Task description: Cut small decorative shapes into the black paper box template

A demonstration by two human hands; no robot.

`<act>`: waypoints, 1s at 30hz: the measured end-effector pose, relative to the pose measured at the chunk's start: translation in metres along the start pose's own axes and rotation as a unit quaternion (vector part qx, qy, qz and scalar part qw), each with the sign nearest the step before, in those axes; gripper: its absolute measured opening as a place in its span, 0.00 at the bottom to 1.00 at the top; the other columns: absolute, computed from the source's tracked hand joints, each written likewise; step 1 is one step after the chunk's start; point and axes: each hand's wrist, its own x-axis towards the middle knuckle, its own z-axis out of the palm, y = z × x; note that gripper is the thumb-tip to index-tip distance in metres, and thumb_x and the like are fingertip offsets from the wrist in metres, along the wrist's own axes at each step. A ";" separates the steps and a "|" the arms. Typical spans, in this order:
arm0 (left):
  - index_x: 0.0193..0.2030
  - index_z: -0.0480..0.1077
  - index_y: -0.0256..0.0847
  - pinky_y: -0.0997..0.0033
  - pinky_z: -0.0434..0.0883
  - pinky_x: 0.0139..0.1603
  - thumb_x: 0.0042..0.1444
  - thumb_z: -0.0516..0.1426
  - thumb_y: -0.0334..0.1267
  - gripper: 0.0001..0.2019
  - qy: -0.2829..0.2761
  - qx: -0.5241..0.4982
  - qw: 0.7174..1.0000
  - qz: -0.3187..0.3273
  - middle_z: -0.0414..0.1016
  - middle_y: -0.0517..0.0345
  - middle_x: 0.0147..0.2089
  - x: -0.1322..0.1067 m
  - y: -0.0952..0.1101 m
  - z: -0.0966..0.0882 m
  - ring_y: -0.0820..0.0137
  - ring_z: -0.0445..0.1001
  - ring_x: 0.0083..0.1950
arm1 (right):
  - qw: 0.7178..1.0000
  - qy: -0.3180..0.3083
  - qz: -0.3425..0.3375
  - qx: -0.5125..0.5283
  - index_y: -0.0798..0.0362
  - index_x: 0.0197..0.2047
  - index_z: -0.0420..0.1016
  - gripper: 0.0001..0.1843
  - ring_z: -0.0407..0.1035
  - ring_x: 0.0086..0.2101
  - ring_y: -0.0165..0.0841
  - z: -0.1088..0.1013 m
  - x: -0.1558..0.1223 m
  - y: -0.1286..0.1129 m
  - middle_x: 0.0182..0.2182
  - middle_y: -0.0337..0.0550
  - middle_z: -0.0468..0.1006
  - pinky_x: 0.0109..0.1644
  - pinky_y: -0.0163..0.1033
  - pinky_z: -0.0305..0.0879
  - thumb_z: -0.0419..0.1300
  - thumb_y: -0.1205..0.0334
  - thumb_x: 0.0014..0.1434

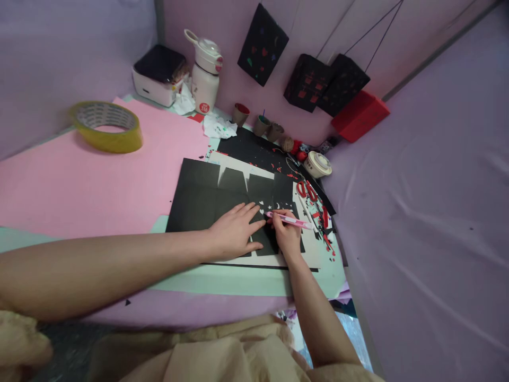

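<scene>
A black paper sheet (202,193) with fold lines and small cut-out stars, hearts and moons lies on a white cutting surface. My left hand (234,231) rests flat on the sheet, fingers spread. Just to its right, my right hand (287,233) is closed around a pink craft knife (289,220), whose tip touches the black paper beside the cut-outs.
A pink paper sheet (99,175) carries a yellow tape roll (107,126). Red scissors (307,191), paper scraps, small cups (262,125), a white bottle (205,71) and a white box (157,79) stand behind. Black paper lanterns (262,45) and a red box (360,114) hang on the wall.
</scene>
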 end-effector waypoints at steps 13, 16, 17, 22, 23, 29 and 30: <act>0.66 0.61 0.42 0.53 0.45 0.71 0.61 0.52 0.59 0.32 0.003 0.001 1.000 0.002 0.47 0.42 0.74 0.000 -0.001 0.002 0.52 0.46 0.74 | 1.000 0.002 0.000 0.011 0.52 0.36 0.74 0.09 0.73 0.27 0.32 -0.001 0.000 0.001 0.27 0.39 0.79 0.34 0.37 0.68 0.58 0.56 0.59; 0.66 0.61 0.41 0.53 0.46 0.71 0.61 0.51 0.59 0.33 0.009 0.002 1.000 0.006 0.48 0.41 0.73 -0.001 -0.001 0.002 0.51 0.47 0.73 | 1.000 -0.002 0.001 0.004 0.52 0.35 0.74 0.08 0.72 0.27 0.32 -0.001 0.000 0.000 0.26 0.39 0.79 0.34 0.37 0.68 0.58 0.56 0.59; 0.66 0.61 0.41 0.53 0.46 0.71 0.61 0.51 0.59 0.32 0.010 0.002 1.000 0.007 0.48 0.41 0.73 -0.001 -0.001 0.002 0.51 0.47 0.73 | 1.000 0.001 0.004 0.004 0.52 0.35 0.74 0.08 0.72 0.26 0.32 0.000 -0.001 0.000 0.26 0.38 0.78 0.34 0.37 0.68 0.58 0.56 0.59; 0.66 0.62 0.42 0.53 0.47 0.70 0.60 0.52 0.59 0.32 0.015 0.004 1.000 0.007 0.49 0.43 0.73 0.000 0.000 0.002 0.52 0.48 0.73 | 1.000 0.005 -0.001 0.004 0.52 0.35 0.74 0.09 0.73 0.27 0.32 0.000 -0.001 0.000 0.27 0.39 0.79 0.34 0.38 0.68 0.57 0.56 0.59; 0.66 0.62 0.42 0.53 0.47 0.70 0.60 0.52 0.59 0.32 0.015 0.004 1.000 0.006 0.49 0.43 0.73 0.000 0.000 0.002 0.52 0.48 0.73 | 1.000 0.003 -0.002 0.001 0.52 0.34 0.74 0.09 0.73 0.27 0.32 0.000 0.000 0.000 0.26 0.39 0.79 0.34 0.38 0.68 0.57 0.56 0.59; 0.66 0.62 0.41 0.54 0.46 0.71 0.60 0.52 0.58 0.32 0.012 -0.003 1.000 0.005 0.49 0.42 0.73 -0.001 0.000 0.001 0.52 0.48 0.73 | 1.000 0.004 0.008 0.017 0.52 0.35 0.74 0.10 0.73 0.27 0.32 -0.001 0.000 0.001 0.26 0.38 0.78 0.34 0.37 0.68 0.58 0.55 0.59; 0.66 0.62 0.41 0.54 0.45 0.71 0.60 0.52 0.58 0.32 0.011 -0.003 1.000 0.005 0.49 0.42 0.73 -0.001 0.000 0.001 0.52 0.47 0.73 | 1.000 0.001 0.006 0.014 0.52 0.35 0.74 0.10 0.73 0.27 0.32 -0.001 0.000 0.001 0.26 0.39 0.79 0.34 0.37 0.68 0.58 0.55 0.59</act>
